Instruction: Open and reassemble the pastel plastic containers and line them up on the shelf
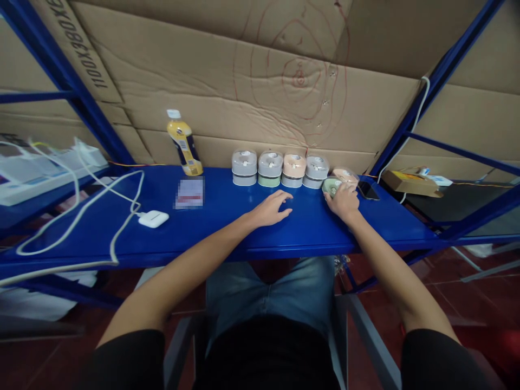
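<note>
My left hand [271, 208] hovers over the blue tabletop, or rests lightly on it. Its thumb and fingers are apart with nothing between them. At the right, my right hand [344, 202] has its fingers curled over a small green round-cornered container [330, 186], partly covering it. Just behind that lies a peach container [346, 176], partly hidden by the hand. To the left stands a row of small two-part containers with clear domed tops: a grey one [244, 168], a grey-and-green one [270, 169], a peach-and-grey one [293, 170] and another grey one [316, 171].
A yellow drink bottle [185, 145] stands at the back left, near a blurred-out card [189, 193]. A white case [153, 219] sits among white cables. A phone [369, 190] lies right of my right hand. Cardboard [195, 81] walls the back; blue posts frame the table [227, 238].
</note>
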`<state>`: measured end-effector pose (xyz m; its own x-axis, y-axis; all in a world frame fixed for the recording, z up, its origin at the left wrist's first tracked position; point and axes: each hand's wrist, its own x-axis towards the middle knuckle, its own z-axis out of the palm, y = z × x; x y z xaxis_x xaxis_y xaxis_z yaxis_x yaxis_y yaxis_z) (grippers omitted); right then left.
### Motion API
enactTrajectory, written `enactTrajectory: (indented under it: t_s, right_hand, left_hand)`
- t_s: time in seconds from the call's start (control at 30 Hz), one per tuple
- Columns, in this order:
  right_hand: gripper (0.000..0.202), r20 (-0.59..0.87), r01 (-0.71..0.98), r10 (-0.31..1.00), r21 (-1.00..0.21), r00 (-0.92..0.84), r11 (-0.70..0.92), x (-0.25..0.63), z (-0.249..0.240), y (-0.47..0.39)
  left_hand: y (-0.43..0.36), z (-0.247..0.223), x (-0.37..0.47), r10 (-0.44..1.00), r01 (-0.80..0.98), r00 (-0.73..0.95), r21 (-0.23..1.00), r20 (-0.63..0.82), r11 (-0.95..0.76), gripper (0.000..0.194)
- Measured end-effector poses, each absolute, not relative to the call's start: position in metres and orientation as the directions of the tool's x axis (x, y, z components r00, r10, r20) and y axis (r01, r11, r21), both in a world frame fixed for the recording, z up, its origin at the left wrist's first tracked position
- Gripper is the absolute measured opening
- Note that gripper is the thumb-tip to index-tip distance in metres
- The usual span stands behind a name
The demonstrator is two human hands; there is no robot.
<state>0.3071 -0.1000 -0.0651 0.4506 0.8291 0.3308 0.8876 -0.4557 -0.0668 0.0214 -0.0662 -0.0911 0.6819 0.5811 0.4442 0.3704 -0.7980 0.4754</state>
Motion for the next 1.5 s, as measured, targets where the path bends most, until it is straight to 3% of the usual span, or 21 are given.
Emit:
enactTrajectory:
  t_s: [0.53, 0.7, 0.87, 0.97, 1.07, 1.2, 1.4, 1.5]
  right_hand:
    - [0.086, 0.213, 0.906, 0.891, -0.237, 0.402, -0.352, 0.336, -0.062, -0.034]
    - [0.084, 0.277, 0.912, 0.886, -0.289, 0.372, -0.292, 0.347, -0.069, -0.030]
    - [0.055, 0.423, 0.914, 0.817, -0.285, 0.392, -0.290, 0.344, -0.064, -0.037]
    - [0.045, 0.563, 0.937, 0.757, -0.286, 0.332, -0.199, 0.329, -0.053, -0.038]
    - [0.054, 0.580, 0.939, 0.760, -0.324, 0.294, -0.116, 0.301, -0.041, -0.031]
    - [0.080, 0.495, 0.918, 0.791, -0.341, 0.360, -0.204, 0.262, -0.034, -0.017]
    - [0.071, 0.462, 0.889, 0.776, -0.369, 0.429, -0.271, 0.251, -0.037, -0.007]
    - [0.071, 0.479, 0.874, 0.757, -0.419, 0.445, -0.248, 0.263, -0.036, -0.011]
  left_hand:
    - [-0.068, -0.089, 0.022, 0.603, 0.403, 0.695, 0.482, 0.392, -0.778, 0.041]
    - [-0.068, -0.089, 0.021, 0.602, 0.406, 0.700, 0.480, 0.383, -0.778, 0.039]
    - [-0.066, -0.091, 0.021, 0.603, 0.402, 0.693, 0.483, 0.394, -0.778, 0.038]
    - [-0.066, -0.090, 0.022, 0.599, 0.397, 0.694, 0.482, 0.399, -0.781, 0.039]
    - [-0.068, -0.089, 0.022, 0.597, 0.398, 0.695, 0.478, 0.400, -0.783, 0.038]
    - [-0.070, -0.088, 0.021, 0.601, 0.409, 0.690, 0.469, 0.402, -0.783, 0.037]
    - [-0.074, -0.077, 0.025, 0.616, 0.368, 0.656, 0.527, 0.437, -0.766, 0.029]
    - [-0.116, -0.052, 0.033, 0.578, 0.149, 0.611, 0.639, 0.540, -0.755, 0.021]
